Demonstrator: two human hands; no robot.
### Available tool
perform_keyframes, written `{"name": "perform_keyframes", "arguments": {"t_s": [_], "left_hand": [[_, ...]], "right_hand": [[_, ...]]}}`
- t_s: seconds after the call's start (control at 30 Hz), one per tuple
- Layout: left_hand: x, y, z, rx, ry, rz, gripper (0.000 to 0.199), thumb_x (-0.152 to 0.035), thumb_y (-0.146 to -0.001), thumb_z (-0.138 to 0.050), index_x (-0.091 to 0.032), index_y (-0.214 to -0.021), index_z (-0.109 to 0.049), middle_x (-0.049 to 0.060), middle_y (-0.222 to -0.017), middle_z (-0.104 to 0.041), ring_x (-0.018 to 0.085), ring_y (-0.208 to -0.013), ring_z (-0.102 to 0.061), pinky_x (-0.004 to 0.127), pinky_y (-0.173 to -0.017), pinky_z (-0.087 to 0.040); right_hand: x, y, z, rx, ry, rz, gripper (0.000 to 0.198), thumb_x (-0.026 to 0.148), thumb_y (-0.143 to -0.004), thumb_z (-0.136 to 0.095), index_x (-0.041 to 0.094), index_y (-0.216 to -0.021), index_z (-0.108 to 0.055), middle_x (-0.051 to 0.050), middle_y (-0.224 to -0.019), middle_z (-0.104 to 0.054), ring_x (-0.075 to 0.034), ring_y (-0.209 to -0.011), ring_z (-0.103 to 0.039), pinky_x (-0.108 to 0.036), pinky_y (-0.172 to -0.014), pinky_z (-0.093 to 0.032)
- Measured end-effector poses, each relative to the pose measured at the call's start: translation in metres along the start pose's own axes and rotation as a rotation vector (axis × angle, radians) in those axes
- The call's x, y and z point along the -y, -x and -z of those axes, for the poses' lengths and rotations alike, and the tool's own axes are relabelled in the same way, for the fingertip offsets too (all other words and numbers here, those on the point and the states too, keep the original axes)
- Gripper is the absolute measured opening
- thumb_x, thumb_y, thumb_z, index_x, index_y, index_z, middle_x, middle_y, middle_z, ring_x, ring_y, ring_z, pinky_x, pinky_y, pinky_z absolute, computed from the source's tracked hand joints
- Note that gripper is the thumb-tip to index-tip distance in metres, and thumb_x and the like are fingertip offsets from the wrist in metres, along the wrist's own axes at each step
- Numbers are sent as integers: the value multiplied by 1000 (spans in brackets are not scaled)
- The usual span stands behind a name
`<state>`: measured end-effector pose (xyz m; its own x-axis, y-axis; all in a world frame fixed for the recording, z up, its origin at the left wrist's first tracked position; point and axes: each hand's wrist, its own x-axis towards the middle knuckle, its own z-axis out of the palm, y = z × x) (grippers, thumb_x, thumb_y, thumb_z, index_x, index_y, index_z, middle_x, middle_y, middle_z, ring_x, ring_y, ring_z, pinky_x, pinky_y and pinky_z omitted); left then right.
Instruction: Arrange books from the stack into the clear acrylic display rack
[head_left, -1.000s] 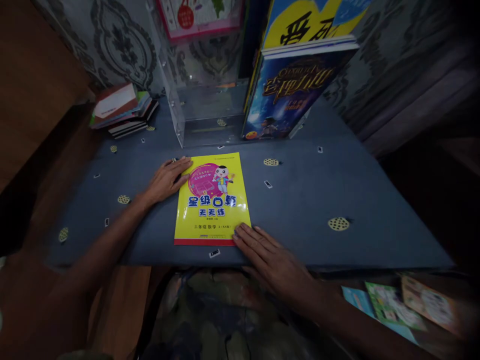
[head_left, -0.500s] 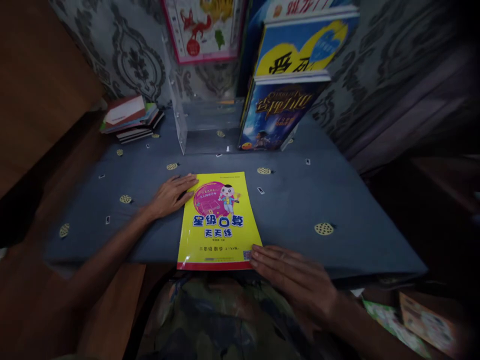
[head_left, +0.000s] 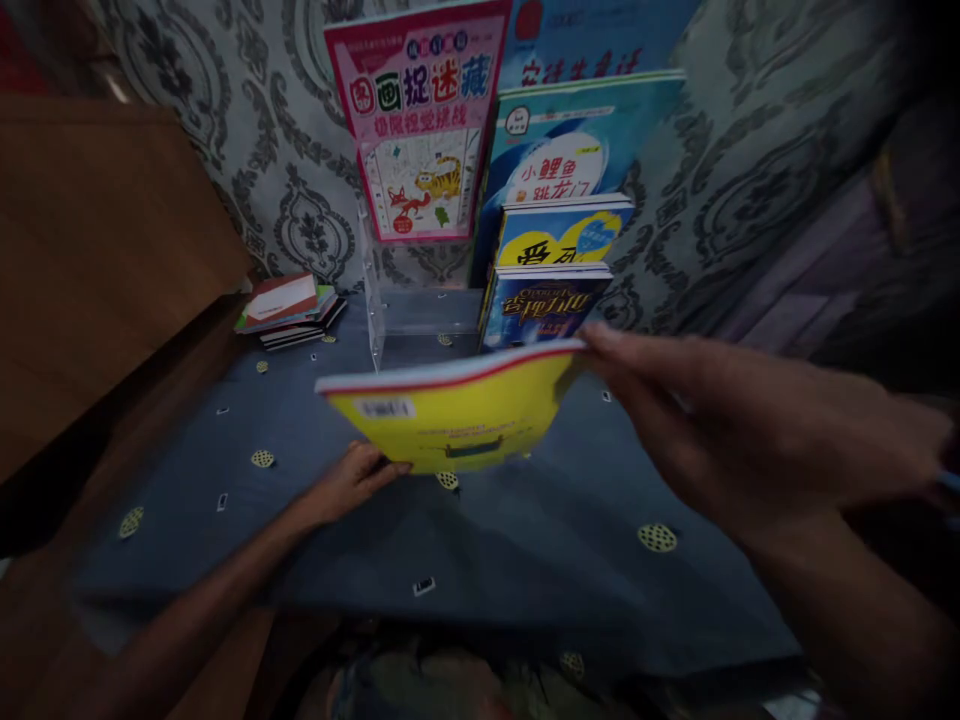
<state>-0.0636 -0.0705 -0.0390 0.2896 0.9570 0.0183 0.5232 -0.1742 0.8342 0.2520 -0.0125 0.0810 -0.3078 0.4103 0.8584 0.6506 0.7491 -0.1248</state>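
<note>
A thin yellow workbook [head_left: 450, 420] is lifted off the table and tilted, its back cover with a barcode facing me and its red-trimmed edge uppermost. My right hand [head_left: 675, 410] pinches that raised edge at the right corner. At the lower left, the fingers of my left hand [head_left: 364, 480] are closed on the workbook's other edge. Just behind the workbook stands a clear acrylic rack [head_left: 375, 310], its lower part partly hidden. On the rack's right side, a dark blue book [head_left: 544, 305] stands in front of a yellow and blue book [head_left: 562, 232].
A pink picture book [head_left: 420, 120] stands at the rack's back left, beside a teal book [head_left: 592, 130]. Several thin books lie in a stack [head_left: 289, 310] at the table's far left. The blue-grey cloth [head_left: 510, 560] covers the table. A wooden panel [head_left: 112, 260] rises on the left.
The workbook has gone from lying flat, front cover up, to raised and tilted with its back cover showing. My right hand has risen with it. The view has tipped upward.
</note>
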Motion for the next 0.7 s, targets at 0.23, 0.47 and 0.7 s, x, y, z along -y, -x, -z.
{"name": "perform_keyframes", "arguments": {"t_s": [0.23, 0.47, 0.7], "left_hand": [[-9, 21, -16, 49, 492, 305, 89, -62, -81, -72, -19, -147, -31, 5, -88, -71, 15, -58, -63, 21, -44, -47], [13, 25, -24, 13, 476, 483, 122, -57, -79, -74, -20, -155, 14, -6, -70, -63, 13, -42, -56, 21, -35, -43], [7, 12, -10, -8, -269, 380, 58, -36, -96, -51, -20, -151, -39, 2, -72, -66, 21, -55, -66, 29, -50, -50]], "right_hand": [[-53, -12, -104, 83, -228, -156, 18, 25, -92, -62, 21, -99, -79, -3, -94, -81, -22, -81, -77, -32, -73, -61], [-68, 48, -198, 469, -361, -419, 23, 16, -86, -58, 18, -94, -80, -8, -96, -81, -25, -86, -77, -35, -80, -59], [-79, 59, -213, 467, -325, -398, 26, 19, -89, -56, 20, -102, -79, -8, -102, -80, -25, -91, -75, -35, -82, -57]]}}
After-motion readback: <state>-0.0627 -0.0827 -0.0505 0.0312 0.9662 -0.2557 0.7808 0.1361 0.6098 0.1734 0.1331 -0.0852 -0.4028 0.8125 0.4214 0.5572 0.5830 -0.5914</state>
